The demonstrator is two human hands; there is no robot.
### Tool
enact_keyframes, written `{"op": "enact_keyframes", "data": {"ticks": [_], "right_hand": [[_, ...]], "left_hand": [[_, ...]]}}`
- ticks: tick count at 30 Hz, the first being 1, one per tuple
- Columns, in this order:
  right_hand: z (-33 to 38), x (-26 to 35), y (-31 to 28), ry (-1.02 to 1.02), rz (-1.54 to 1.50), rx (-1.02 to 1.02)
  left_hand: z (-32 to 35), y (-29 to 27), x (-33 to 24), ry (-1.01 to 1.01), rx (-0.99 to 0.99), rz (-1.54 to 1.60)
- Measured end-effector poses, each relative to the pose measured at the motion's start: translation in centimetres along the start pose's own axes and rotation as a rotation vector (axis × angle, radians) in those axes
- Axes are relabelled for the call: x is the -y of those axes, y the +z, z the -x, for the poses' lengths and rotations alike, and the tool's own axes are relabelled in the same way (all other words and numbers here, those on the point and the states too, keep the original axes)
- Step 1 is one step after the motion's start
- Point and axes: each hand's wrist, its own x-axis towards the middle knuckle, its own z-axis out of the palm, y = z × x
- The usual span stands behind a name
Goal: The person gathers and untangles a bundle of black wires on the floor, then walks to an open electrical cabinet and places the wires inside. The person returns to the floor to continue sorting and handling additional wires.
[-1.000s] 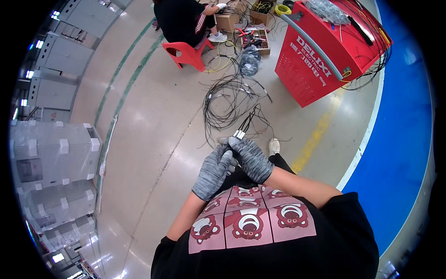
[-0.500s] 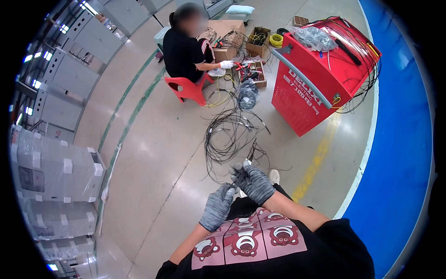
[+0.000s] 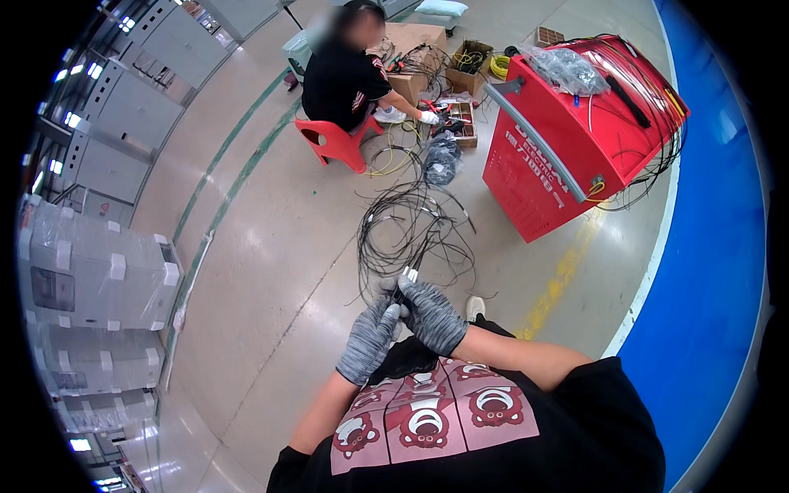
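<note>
The left hand, in a grey marled knit glove, and the right hand, in a matching glove, meet in front of the wearer's body. Both are closed, fingers and thumbs pinching a slim bundle of thin black cables with white sleeves. The white sleeves stick out just beyond the right hand's fingertips; the part between the 2 hands is mostly hidden by the gloves.

Beyond them, a loose, looping heap of thin black cables lies on the glossy beige floor, the bundle overlapping its near edge in view. A dark, translucent plastic bag lies just past the heap. To the right stands a red metal cart with a grey handle. Farther off, 1 co-worker sits on a red plastic chair, a white-gloved hand at a shallow compartmented box of tools.
</note>
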Motion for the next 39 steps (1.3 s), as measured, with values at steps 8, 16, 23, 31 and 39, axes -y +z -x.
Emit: {"op": "enact_keyframes", "data": {"ticks": [8, 16, 23, 31, 39], "right_hand": [[-1.0, 1.4, -4.1, 0.18, -0.135, 0.287], [-4.2, 3.5, -7.2, 0.136, -0.433, -0.118], [-6.3, 4.3, -9.1, 0.239, -0.528, -0.175], [-6.4, 4.5, -7.5, 0.238, -0.343, -0.087], [-6.1, 3.8, -4.3, 0.183, -0.225, 0.027]], "left_hand": [[-1.1, 3.8, -0.7, -0.04, -0.155, -0.106], [1.1, 5.9, -0.9, -0.148, -0.233, -0.185], [4.0, 4.6, -0.9, -0.212, -0.214, -0.468], [4.3, 3.3, 0.0, -0.319, -0.155, -0.306], [-1.6, 3.3, -2.4, -0.213, -0.133, -0.008]]}}
